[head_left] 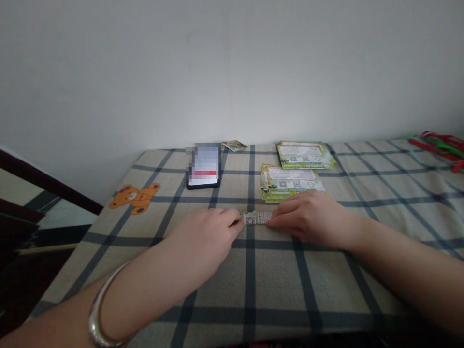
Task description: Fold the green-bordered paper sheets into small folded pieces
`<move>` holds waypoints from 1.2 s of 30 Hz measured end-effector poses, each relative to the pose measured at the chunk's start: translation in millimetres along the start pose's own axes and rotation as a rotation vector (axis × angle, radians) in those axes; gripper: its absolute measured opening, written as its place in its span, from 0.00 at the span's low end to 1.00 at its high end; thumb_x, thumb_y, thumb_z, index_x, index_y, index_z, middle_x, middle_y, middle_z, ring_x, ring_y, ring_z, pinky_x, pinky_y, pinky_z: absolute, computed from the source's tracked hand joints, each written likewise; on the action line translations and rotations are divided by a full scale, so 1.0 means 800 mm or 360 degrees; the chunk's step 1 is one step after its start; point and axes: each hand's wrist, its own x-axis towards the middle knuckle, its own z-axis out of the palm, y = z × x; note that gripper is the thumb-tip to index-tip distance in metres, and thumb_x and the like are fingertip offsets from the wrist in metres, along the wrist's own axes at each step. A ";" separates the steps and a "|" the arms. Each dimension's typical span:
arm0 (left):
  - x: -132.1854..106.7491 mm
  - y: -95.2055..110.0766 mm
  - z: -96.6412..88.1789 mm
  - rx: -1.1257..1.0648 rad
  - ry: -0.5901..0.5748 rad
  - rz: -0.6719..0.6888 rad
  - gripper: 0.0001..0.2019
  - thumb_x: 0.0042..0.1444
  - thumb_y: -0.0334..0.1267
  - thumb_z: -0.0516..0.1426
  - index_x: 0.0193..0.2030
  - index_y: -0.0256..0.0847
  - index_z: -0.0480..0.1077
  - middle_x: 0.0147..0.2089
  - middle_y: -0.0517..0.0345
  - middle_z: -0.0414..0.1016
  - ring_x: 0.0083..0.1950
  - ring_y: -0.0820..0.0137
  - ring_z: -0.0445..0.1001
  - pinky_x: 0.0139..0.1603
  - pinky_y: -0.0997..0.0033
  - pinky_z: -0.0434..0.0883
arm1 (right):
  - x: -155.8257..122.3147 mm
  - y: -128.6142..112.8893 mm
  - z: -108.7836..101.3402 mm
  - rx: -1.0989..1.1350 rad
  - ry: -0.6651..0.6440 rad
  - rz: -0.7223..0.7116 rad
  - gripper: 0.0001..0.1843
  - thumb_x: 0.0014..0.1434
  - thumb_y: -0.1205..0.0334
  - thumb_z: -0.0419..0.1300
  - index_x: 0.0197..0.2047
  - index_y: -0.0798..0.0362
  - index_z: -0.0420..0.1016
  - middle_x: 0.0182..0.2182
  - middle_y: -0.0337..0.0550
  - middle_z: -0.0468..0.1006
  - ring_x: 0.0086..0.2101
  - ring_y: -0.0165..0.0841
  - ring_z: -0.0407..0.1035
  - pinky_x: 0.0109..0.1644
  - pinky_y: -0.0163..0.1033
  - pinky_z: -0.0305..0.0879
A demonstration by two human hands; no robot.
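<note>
Soft, diffuse, rather dim light is falling on the wall (232, 72), brightest just above the table (217, 280); upper corners are shading to grey. Dir. of source: can't tell. Faint shadow is pooling under the fingers (290, 208); dark furniture (21, 275), lower L, is sinking to near-black. The phone (205, 176) is glowing pale, partly pixelated. The bangle (93, 324) is catching a highlight. Fine print on cards (302, 153) & printed strip (253, 219) is blurring. Wide-angle distortion is stretching the forearms (402, 251) twd. the edges; the red-and-green bundle (444, 146), far R, is going soft.
</note>
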 end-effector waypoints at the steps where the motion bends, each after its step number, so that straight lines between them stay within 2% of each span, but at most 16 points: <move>1: 0.000 0.002 -0.003 0.0049 -0.0042 -0.0006 0.15 0.57 0.26 0.53 0.48 0.41 0.74 0.39 0.54 0.74 0.38 0.66 0.74 0.40 0.65 0.72 | 0.000 0.002 0.001 0.0014 0.0005 0.0007 0.13 0.64 0.65 0.54 0.47 0.45 0.76 0.36 0.36 0.79 0.34 0.29 0.71 0.35 0.35 0.62; 4: 0.000 0.009 -0.010 0.0299 -0.0269 -0.0064 0.19 0.56 0.27 0.55 0.54 0.44 0.71 0.38 0.53 0.74 0.37 0.62 0.75 0.35 0.61 0.73 | 0.000 0.007 0.004 0.0052 0.0026 0.0015 0.12 0.63 0.65 0.55 0.47 0.44 0.77 0.37 0.36 0.80 0.35 0.29 0.71 0.37 0.36 0.63; 5: 0.000 0.010 -0.010 0.0332 -0.0278 -0.0072 0.19 0.56 0.27 0.55 0.54 0.45 0.71 0.38 0.54 0.75 0.38 0.61 0.75 0.35 0.61 0.73 | -0.001 0.009 0.005 0.0072 0.0036 0.0018 0.12 0.62 0.64 0.56 0.46 0.45 0.77 0.37 0.36 0.80 0.36 0.29 0.72 0.38 0.36 0.63; 11: 0.002 0.008 -0.004 0.0388 -0.0226 -0.0024 0.13 0.57 0.28 0.54 0.48 0.34 0.73 0.44 0.47 0.76 0.44 0.58 0.75 0.43 0.57 0.74 | 0.001 0.011 0.007 0.0122 0.0121 0.0025 0.11 0.62 0.64 0.57 0.44 0.47 0.78 0.36 0.38 0.79 0.35 0.28 0.72 0.38 0.36 0.63; 17: 0.003 0.004 -0.004 0.0365 -0.0101 0.0007 0.12 0.55 0.27 0.54 0.44 0.35 0.74 0.47 0.46 0.75 0.46 0.58 0.73 0.44 0.58 0.74 | 0.004 0.006 0.010 0.0050 0.0184 -0.0070 0.10 0.63 0.63 0.56 0.44 0.50 0.78 0.32 0.41 0.77 0.33 0.29 0.70 0.35 0.35 0.61; 23: 0.004 0.000 -0.002 0.0231 -0.0162 -0.0042 0.12 0.55 0.28 0.55 0.45 0.35 0.73 0.43 0.49 0.77 0.43 0.60 0.75 0.44 0.57 0.75 | 0.003 0.003 -0.001 -0.0040 0.0145 -0.0185 0.11 0.65 0.63 0.53 0.43 0.51 0.77 0.30 0.41 0.77 0.31 0.28 0.69 0.33 0.35 0.60; 29: 0.004 0.001 0.001 0.0298 -0.0166 0.0054 0.12 0.57 0.28 0.54 0.47 0.35 0.73 0.45 0.47 0.77 0.44 0.59 0.75 0.45 0.56 0.75 | 0.000 0.006 -0.004 -0.0124 0.0197 -0.0058 0.11 0.64 0.63 0.54 0.42 0.51 0.78 0.29 0.40 0.77 0.31 0.29 0.69 0.34 0.36 0.59; 36: 0.006 0.002 -0.002 0.0258 -0.0128 0.0046 0.10 0.56 0.27 0.54 0.43 0.35 0.74 0.43 0.49 0.75 0.46 0.59 0.72 0.45 0.58 0.73 | 0.006 0.005 0.000 -0.0029 0.0191 0.0232 0.10 0.61 0.62 0.57 0.40 0.48 0.80 0.31 0.39 0.79 0.32 0.30 0.71 0.35 0.36 0.61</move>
